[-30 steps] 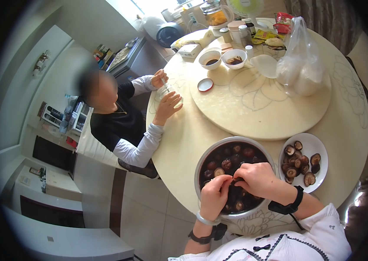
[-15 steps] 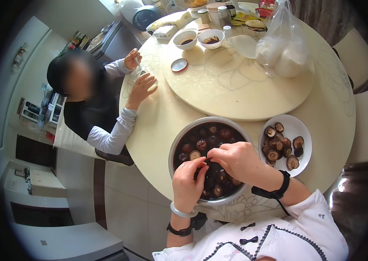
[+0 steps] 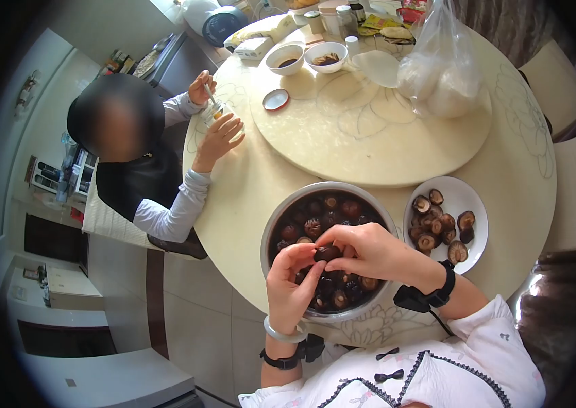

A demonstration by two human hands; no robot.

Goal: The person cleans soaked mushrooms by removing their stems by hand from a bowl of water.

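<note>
Between the fingertips of both hands is a dark brown shiitake mushroom (image 3: 327, 253), cap side up. My left hand (image 3: 293, 275) pinches its left edge. On the other side, my right hand (image 3: 364, 250) grips it with thumb and forefinger. Both hands are above a round metal basin (image 3: 269, 228) filled with dark liquid and several soaking mushrooms (image 3: 340, 299). To the right, a white plate (image 3: 466, 198) carries several mushrooms (image 3: 435, 228), some with their pale undersides up.
Across the round table (image 3: 233, 197), a person (image 3: 213, 139) holds a glass jar (image 3: 218, 112) and a utensil. The raised turntable (image 3: 369, 153) bears a jar lid (image 3: 276, 100), two white bowls (image 3: 285, 60) (image 3: 326, 58) and a knotted plastic bag (image 3: 441, 75).
The mushroom between my fingers has come up into plain view, its cap now showing. My fingers have spread around it. The co-worker's hands have shifted slightly at the jar.
</note>
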